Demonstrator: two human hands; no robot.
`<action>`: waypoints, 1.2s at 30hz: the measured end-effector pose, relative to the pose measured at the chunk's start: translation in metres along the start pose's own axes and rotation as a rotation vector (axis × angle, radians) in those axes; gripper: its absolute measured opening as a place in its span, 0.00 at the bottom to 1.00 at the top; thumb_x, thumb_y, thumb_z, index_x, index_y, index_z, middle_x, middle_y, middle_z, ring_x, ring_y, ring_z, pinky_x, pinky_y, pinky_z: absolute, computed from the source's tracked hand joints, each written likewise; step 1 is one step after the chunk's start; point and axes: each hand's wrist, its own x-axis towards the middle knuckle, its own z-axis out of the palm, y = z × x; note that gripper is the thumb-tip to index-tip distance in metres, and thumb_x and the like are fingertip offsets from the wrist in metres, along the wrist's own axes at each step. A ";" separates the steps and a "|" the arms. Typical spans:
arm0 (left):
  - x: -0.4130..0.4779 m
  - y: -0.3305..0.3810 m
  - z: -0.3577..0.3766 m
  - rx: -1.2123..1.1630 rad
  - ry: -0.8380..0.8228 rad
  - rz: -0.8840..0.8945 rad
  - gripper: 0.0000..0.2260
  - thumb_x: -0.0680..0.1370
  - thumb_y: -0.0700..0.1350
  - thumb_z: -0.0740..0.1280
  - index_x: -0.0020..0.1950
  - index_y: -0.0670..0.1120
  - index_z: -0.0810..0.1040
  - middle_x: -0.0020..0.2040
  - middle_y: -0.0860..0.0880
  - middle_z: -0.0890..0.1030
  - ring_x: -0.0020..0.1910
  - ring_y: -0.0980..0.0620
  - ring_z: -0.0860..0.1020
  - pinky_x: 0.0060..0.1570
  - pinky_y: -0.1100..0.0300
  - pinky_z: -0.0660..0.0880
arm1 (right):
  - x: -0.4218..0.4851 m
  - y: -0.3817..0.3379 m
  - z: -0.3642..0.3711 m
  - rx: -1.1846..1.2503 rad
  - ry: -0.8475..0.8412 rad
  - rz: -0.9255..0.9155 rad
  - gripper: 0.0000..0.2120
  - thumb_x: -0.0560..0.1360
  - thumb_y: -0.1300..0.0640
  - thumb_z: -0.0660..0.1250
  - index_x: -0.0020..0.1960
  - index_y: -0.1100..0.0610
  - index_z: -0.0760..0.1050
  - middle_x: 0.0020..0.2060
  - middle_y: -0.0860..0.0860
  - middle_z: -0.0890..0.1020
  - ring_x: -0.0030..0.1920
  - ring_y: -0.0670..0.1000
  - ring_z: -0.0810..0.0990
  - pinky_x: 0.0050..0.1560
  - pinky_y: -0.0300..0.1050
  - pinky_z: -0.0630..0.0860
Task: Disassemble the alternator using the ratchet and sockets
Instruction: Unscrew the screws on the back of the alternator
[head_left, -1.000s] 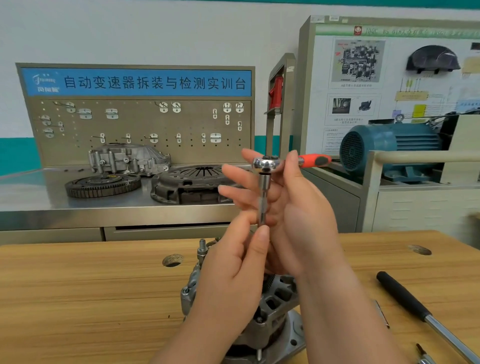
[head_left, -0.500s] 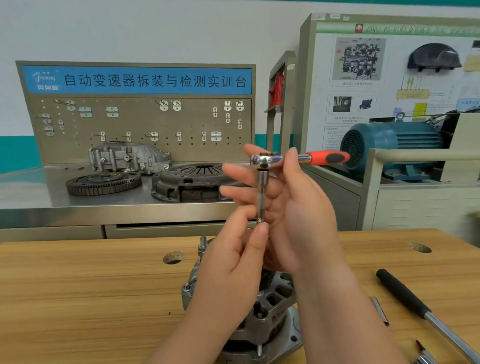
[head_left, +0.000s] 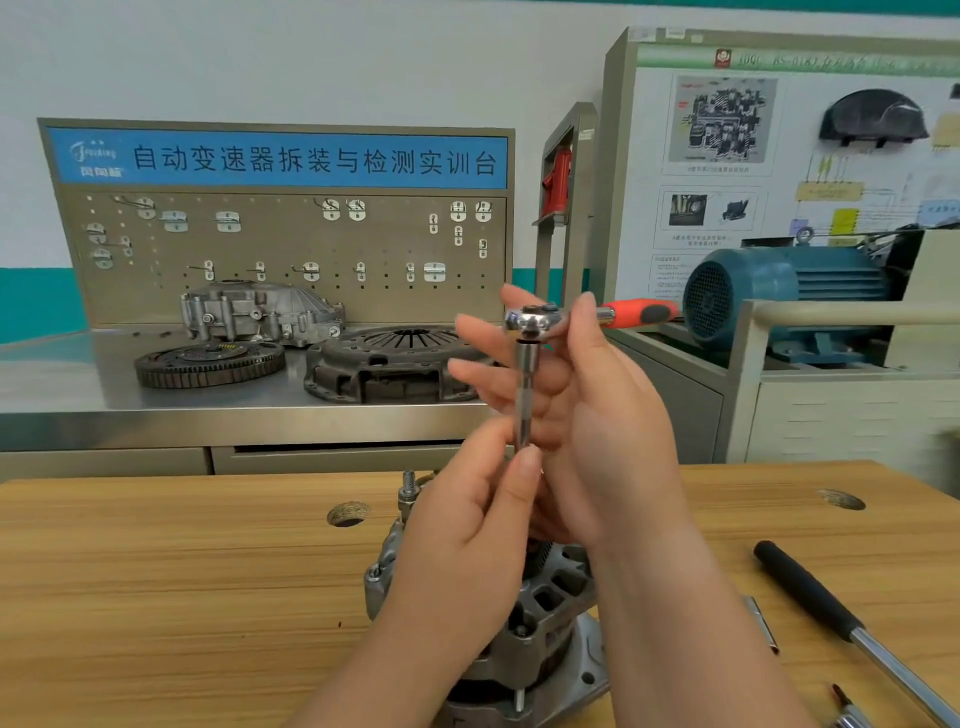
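I hold a ratchet (head_left: 535, 318) with an orange-and-black handle in the air above the alternator (head_left: 540, 623). A long silver socket (head_left: 525, 395) hangs straight down from the ratchet head. My right hand (head_left: 597, 431) wraps the ratchet just behind its head, thumb up against it. My left hand (head_left: 467, 535) pinches the socket's lower tip between thumb and fingers. The grey alternator stands on the wooden table (head_left: 156, 597), mostly hidden behind my hands, with a threaded stud (head_left: 408, 486) sticking up at its left.
A black-handled bar (head_left: 841, 618) lies on the table at the right, with small tools near the bottom right corner. Round holes (head_left: 349, 513) are cut in the tabletop. Behind stands a steel bench with a flywheel (head_left: 208, 364), clutch cover (head_left: 384, 364) and a pegboard.
The ratchet and both hands have stayed almost still; the handle has swung slightly so more orange grip shows to the right of my right hand.
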 end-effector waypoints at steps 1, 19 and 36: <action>0.000 0.000 0.000 -0.017 0.013 -0.004 0.08 0.77 0.54 0.60 0.51 0.59 0.78 0.40 0.51 0.84 0.39 0.53 0.83 0.41 0.54 0.81 | 0.000 0.000 0.000 -0.011 -0.003 -0.047 0.20 0.73 0.40 0.62 0.59 0.50 0.79 0.51 0.52 0.86 0.50 0.51 0.85 0.46 0.40 0.80; 0.001 -0.001 0.003 -0.027 0.062 -0.037 0.07 0.78 0.48 0.61 0.47 0.54 0.78 0.33 0.45 0.82 0.33 0.47 0.81 0.39 0.45 0.81 | 0.001 0.001 -0.001 -0.018 -0.003 -0.215 0.10 0.74 0.48 0.69 0.54 0.43 0.83 0.59 0.46 0.83 0.65 0.53 0.78 0.65 0.50 0.72; 0.003 -0.003 0.000 -0.055 0.049 -0.052 0.07 0.78 0.48 0.61 0.47 0.54 0.78 0.35 0.46 0.84 0.34 0.49 0.83 0.38 0.51 0.81 | 0.001 0.002 0.000 -0.060 -0.040 -0.226 0.10 0.75 0.52 0.68 0.55 0.43 0.82 0.60 0.44 0.82 0.66 0.49 0.77 0.67 0.50 0.71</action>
